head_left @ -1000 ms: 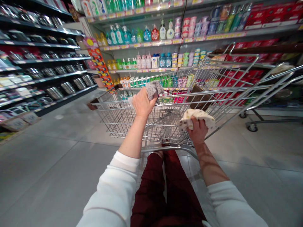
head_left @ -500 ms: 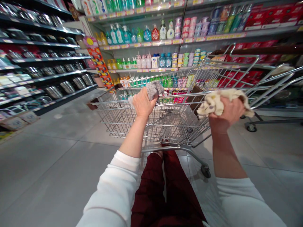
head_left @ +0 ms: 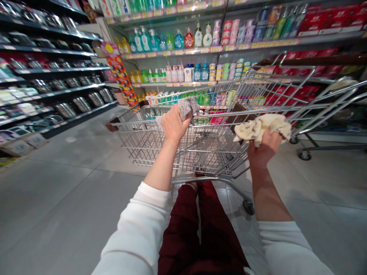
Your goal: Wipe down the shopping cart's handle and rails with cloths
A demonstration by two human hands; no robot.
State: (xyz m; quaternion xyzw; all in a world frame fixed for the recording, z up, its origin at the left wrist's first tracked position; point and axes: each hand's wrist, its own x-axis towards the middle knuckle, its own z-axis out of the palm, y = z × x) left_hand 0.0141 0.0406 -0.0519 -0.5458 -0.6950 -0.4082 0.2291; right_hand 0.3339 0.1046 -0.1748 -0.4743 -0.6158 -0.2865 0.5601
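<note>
My left hand (head_left: 173,124) is closed around a grey spotted cloth (head_left: 187,107) at the near top rail of a metal shopping cart (head_left: 155,149). In my right hand (head_left: 264,149) is a crumpled cream cloth (head_left: 260,128) with dark spots, held beside the right end of the cart's side rail. The right fingers are partly covered by the cream cloth, and whether it touches the rail I cannot tell. The wire basket stands crosswise before me, its bottom grid showing through the side.
Beyond the cart are shelves (head_left: 174,53) of pump bottles, tubs and red boxes. Racks of metal pots (head_left: 54,70) line the left. Another cart's tubes and caster (head_left: 304,154) stand at right. My feet are close to the cart's lower frame (head_left: 212,178) and wheel (head_left: 248,206).
My right hand has shifted left and slightly down with the cream cloth, which now bunches above the fingers. My left hand has hardly moved on the rail.
</note>
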